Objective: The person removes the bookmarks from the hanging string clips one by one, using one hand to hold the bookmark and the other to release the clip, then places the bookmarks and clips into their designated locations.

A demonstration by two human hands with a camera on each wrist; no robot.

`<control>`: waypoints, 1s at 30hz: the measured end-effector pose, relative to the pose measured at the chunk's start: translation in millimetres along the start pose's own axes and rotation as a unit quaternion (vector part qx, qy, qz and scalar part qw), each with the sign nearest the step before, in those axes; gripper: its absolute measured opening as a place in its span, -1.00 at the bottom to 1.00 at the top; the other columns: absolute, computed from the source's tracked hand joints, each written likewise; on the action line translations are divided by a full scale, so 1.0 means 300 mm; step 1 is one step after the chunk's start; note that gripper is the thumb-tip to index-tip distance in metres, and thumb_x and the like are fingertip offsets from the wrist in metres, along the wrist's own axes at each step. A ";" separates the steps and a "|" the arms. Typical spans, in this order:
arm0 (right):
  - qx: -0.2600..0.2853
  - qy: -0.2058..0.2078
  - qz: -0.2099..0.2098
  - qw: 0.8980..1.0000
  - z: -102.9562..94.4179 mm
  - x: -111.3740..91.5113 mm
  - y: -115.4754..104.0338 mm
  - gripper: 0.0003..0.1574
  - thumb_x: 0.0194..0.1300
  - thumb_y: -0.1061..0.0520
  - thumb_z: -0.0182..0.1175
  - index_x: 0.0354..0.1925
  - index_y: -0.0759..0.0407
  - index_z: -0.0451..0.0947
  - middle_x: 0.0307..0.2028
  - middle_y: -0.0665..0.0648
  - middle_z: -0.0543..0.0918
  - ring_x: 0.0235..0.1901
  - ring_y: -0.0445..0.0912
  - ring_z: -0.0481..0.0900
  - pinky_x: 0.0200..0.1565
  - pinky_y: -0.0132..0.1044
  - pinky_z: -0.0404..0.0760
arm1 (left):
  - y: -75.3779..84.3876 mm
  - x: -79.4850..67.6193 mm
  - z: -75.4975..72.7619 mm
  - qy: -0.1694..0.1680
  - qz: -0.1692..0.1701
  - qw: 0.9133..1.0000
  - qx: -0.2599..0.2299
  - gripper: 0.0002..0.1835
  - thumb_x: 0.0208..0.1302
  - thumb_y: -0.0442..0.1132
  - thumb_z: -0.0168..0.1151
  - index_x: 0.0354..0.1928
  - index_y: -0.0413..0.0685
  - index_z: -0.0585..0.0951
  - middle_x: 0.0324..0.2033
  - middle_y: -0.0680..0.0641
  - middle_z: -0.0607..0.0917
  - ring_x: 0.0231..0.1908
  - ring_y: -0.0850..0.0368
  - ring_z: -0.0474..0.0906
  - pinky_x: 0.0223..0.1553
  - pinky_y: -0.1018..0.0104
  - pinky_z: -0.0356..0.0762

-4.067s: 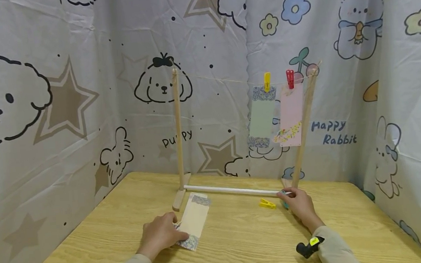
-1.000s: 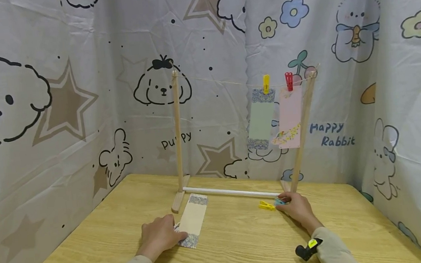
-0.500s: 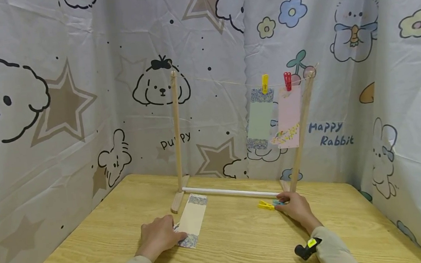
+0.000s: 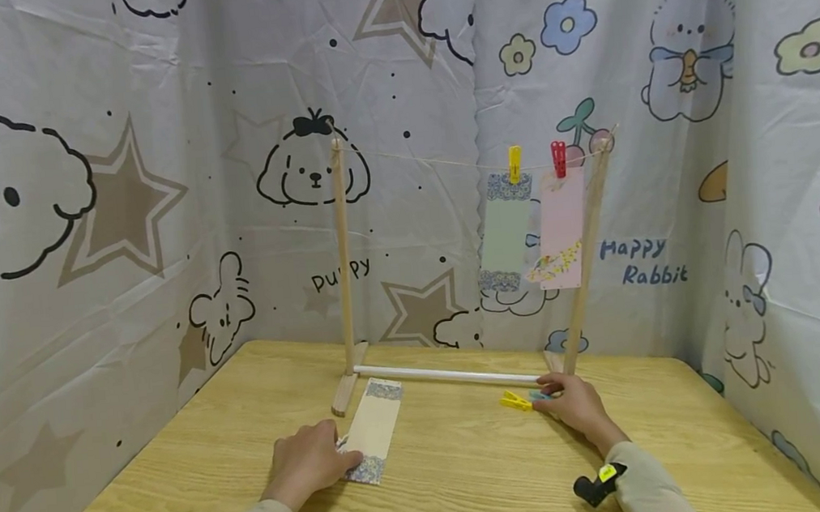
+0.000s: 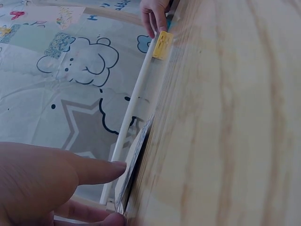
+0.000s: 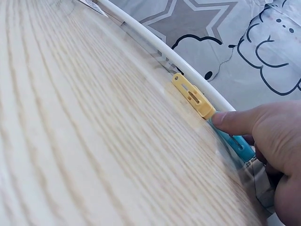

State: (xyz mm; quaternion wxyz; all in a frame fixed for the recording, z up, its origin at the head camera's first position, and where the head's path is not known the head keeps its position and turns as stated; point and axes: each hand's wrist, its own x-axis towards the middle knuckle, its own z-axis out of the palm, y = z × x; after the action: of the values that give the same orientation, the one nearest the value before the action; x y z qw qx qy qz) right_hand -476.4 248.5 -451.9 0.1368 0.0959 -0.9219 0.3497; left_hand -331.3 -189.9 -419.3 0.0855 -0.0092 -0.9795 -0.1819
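My left hand (image 4: pixel 309 461) is at the near end of a cream bookmark (image 4: pixel 375 428) with blue patterned ends, which lies on the table. Its thumb is over the card and the fingers are at the left edge, pinching it. Over at the right, my right hand (image 4: pixel 579 409) has thumb and fingers around a blue clothespin (image 6: pixel 237 145), partly hidden by them. A yellow clothespin (image 6: pixel 193 96) lies end to end with the blue one, beside the thumb tip.
Behind the hands stands a wooden frame (image 4: pixel 345 278) with a white bottom rod (image 4: pixel 450 374) and a string on top. A green bookmark (image 4: pixel 507 233) and a pink bookmark (image 4: pixel 561 226) hang there from yellow and red clothespins. Patterned curtains enclose the wooden table (image 4: pixel 459 479).
Since the oldest frame, the right fingers have shifted the blue clothespin slightly left, beside the yellow one, and turned it. The left hand and cream bookmark have hardly moved.
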 end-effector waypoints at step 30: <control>0.021 0.010 -0.002 1.000 -0.009 -0.005 0.006 -0.47 0.22 0.09 0.54 0.12 0.22 0.69 -0.09 0.16 0.74 0.08 0.26 0.59 0.11 0.22 0.51 | -0.003 -0.007 -0.015 0.001 -0.001 1.000 -0.006 -0.50 0.26 0.18 0.44 -0.15 -0.16 0.67 -0.53 0.03 0.57 -0.55 0.09 0.43 -0.38 0.01 0.46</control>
State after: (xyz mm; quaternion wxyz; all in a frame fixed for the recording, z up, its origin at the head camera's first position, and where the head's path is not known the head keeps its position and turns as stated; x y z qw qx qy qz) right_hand -475.1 251.7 -451.5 0.1450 0.0971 -0.9127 0.3695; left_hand -328.4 -192.3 -415.8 0.0862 -0.0089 -0.9784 -0.1876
